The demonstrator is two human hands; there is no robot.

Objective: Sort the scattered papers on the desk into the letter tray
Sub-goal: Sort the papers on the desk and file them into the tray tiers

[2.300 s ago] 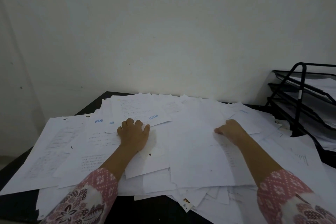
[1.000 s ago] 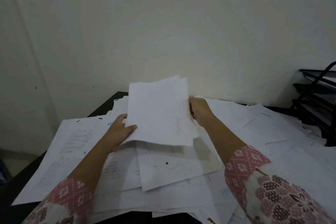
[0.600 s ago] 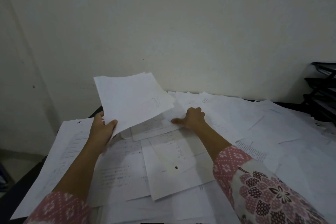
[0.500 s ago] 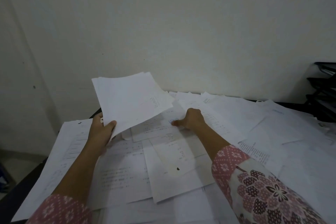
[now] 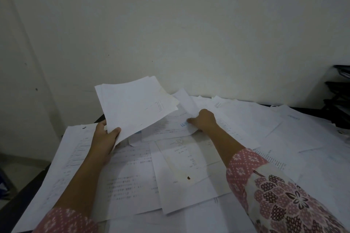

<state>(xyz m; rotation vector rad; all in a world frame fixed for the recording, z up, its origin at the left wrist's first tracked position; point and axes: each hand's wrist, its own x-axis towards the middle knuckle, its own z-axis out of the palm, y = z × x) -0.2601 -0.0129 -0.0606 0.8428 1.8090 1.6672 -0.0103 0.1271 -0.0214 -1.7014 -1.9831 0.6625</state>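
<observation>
My left hand grips a small stack of white sheets by its lower left corner and holds it raised and tilted above the desk. My right hand reaches to the far middle of the desk and pinches the edge of a printed sheet with a blue logo lying on the pile. Scattered papers cover the black desk. The black letter tray stands at the far right edge, partly cut off.
A pale wall rises right behind the desk. The desk's dark left edge shows beside the overhanging sheets, with floor beyond. More loose sheets lie between my right hand and the tray.
Both hands lifted a stack off the pile. The left hand then carried it up and left alone, while the right hand let go and went down onto a sheet with a blue logo.
</observation>
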